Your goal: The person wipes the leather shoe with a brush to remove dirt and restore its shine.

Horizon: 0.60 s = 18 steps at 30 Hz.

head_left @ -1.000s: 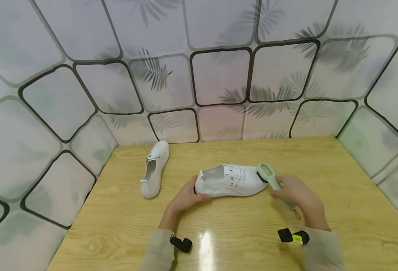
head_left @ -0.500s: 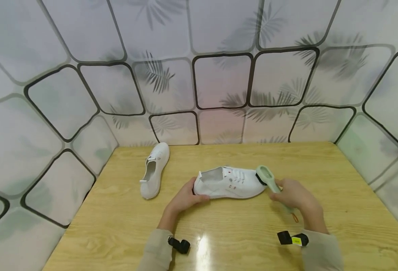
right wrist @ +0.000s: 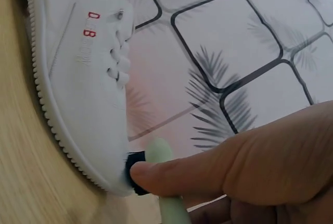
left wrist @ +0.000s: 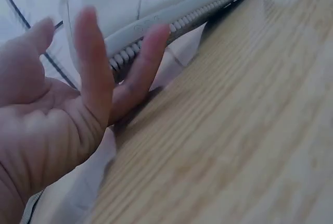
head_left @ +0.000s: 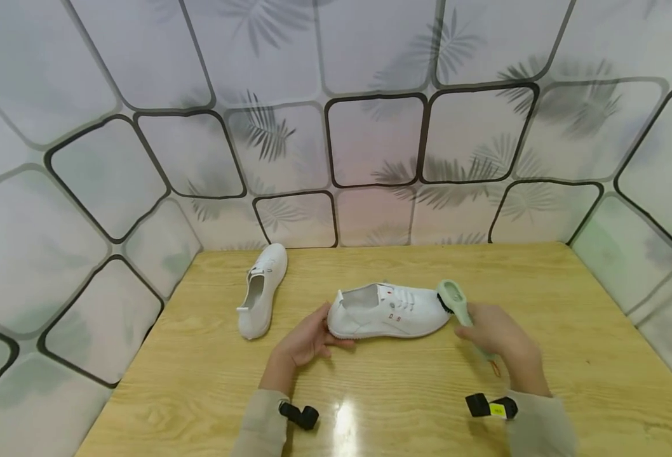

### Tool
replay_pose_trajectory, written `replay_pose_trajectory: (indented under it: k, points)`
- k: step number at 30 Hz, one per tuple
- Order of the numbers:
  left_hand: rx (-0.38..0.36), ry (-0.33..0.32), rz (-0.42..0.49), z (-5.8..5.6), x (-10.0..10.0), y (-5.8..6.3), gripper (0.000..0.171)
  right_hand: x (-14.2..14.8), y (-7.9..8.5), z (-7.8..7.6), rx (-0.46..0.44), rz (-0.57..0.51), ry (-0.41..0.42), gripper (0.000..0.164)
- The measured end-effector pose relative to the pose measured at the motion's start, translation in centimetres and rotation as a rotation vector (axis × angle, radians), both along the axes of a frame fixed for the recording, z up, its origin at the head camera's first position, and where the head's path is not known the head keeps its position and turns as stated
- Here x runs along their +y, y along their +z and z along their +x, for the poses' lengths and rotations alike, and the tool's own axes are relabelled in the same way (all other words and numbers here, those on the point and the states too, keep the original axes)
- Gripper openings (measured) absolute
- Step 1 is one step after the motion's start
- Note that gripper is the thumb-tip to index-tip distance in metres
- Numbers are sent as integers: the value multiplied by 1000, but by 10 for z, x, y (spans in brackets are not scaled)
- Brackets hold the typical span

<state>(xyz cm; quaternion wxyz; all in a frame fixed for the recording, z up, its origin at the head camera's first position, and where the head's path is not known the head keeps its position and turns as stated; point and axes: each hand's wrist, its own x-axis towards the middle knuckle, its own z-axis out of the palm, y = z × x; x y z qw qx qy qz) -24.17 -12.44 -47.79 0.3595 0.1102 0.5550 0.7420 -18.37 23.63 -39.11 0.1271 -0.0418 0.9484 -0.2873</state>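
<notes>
A white lace-up sneaker point(head_left: 390, 314) with small red letters on its side lies crosswise mid-table, toe to the right. My left hand point(head_left: 304, 339) holds it at the heel, and several fingers reach beneath the edge of the ridged sole point(left wrist: 125, 54). At the toe, my right hand point(head_left: 498, 333) grips the pale green handle of a shoe brush point(head_left: 453, 298). Black bristles point(right wrist: 136, 172) touch the toe cap in the right wrist view; my thumb lies along the brush head. The matching white sneaker point(head_left: 262, 295) stands by itself at the back left, heel toward me.
Everything stands on a light wooden table point(head_left: 404, 381). Patterned fabric walls point(head_left: 376, 139) close it in at the back and on both sides. An orange cord loop point(head_left: 494, 368) hangs from the brush handle's end.
My left hand has shifted its hold at the heel, with fingers now lower under the sole. The near side of the held sneaker shows more. The brush stays at the toe, with slight movement.
</notes>
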Motion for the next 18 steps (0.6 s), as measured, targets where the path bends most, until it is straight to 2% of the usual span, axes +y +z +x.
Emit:
replay_pose_trajectory:
  k: [3,7,9,12,14,18]
  points:
    - [-118,-50,115,1,0,6,71,-4,-5,-3,20,-13,3,20]
    - [-202,-103,260,2,0,9,75,-5,-4,-1,10,-67,35,18]
    - [-233,-131,319,1,2,9,74,-2,-3,1,-5,-75,19,18]
    - [-271,-166,380,1,4,7,72,1,-5,1,-17,-51,-35,18]
    - [-290,-181,408,1,6,6,70,0,-7,-2,-1,-37,-43,20]
    - [-313,-162,412,2,12,6,67,-6,-9,-9,24,-48,18,42]
